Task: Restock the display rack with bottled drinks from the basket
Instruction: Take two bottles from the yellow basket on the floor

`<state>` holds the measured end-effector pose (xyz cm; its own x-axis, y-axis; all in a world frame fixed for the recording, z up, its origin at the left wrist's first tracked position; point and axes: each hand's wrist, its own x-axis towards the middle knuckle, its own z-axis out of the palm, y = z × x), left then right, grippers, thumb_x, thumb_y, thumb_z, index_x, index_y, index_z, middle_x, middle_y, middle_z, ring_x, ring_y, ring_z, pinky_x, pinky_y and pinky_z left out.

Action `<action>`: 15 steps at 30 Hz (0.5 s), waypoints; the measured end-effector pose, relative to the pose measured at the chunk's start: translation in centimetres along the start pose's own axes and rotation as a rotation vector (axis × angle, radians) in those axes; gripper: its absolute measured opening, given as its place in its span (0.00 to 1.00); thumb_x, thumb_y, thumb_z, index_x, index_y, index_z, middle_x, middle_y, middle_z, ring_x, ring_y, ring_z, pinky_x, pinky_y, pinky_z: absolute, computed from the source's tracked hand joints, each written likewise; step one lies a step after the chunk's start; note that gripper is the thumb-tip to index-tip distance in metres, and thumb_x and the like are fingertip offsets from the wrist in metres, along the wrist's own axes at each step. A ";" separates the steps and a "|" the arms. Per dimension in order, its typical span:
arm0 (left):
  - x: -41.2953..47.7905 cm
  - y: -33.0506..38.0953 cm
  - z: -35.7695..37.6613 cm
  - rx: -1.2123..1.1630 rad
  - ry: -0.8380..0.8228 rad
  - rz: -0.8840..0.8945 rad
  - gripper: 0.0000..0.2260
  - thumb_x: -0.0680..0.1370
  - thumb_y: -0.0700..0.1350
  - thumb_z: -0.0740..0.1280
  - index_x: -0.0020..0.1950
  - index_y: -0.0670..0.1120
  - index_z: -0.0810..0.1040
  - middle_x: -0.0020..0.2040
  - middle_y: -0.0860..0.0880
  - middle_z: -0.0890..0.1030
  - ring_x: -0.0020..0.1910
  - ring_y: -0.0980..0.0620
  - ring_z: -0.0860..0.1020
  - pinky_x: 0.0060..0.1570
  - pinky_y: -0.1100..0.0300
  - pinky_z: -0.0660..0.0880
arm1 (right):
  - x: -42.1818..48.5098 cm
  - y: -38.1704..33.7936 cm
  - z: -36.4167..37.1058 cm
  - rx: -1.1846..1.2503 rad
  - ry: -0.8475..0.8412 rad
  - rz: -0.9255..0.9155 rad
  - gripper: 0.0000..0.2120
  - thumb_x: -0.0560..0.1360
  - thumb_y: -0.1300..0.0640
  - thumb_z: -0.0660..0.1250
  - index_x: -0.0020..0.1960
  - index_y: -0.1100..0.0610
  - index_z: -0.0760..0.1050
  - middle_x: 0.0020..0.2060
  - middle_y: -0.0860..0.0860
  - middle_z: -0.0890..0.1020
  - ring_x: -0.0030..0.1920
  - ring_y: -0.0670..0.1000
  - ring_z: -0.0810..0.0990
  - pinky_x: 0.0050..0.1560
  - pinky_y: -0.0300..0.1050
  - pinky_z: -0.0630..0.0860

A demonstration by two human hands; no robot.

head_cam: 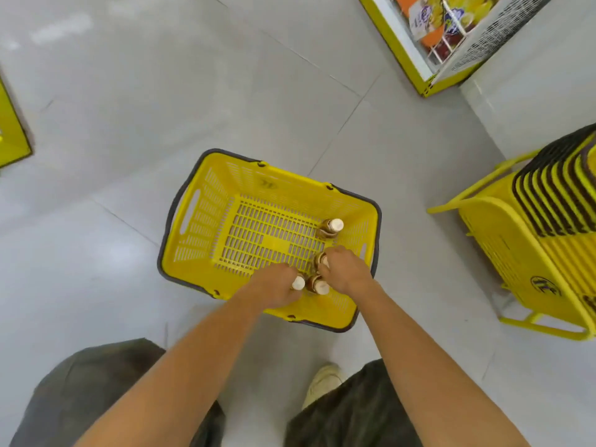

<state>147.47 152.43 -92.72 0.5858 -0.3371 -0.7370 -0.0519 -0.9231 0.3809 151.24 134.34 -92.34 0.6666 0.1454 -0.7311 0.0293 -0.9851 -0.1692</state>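
Two hands reach into the right end of the yellow basket (200, 201), which sits on the tiled floor (129, 108). The left hand (274, 290) is curled round the near bottle (298, 282); the right hand (343, 267) grips a second bottle (322, 262) from above. A third bottle (318, 285) stands between them, a fourth bottle (331, 228) apart, farther in. Stacked baskets (532, 221) stand at right.

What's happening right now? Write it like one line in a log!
stage: picking from basket | left grip: holds left bottle | right grip: holds right bottle | loose: far bottle, near bottle
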 end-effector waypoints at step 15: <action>2.1 -4.3 -0.3 -0.456 0.421 0.086 0.14 0.68 0.54 0.80 0.45 0.47 0.84 0.38 0.53 0.81 0.39 0.52 0.76 0.36 0.57 0.67 | 1.9 -0.9 -2.2 0.164 0.215 -0.015 0.18 0.70 0.52 0.79 0.56 0.59 0.83 0.51 0.58 0.84 0.53 0.60 0.83 0.43 0.50 0.75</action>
<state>149.16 155.76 -95.78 0.8683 -0.2189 -0.4451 0.1828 -0.6930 0.6974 154.11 135.32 -92.10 0.8105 0.1199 -0.5734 -0.0690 -0.9525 -0.2966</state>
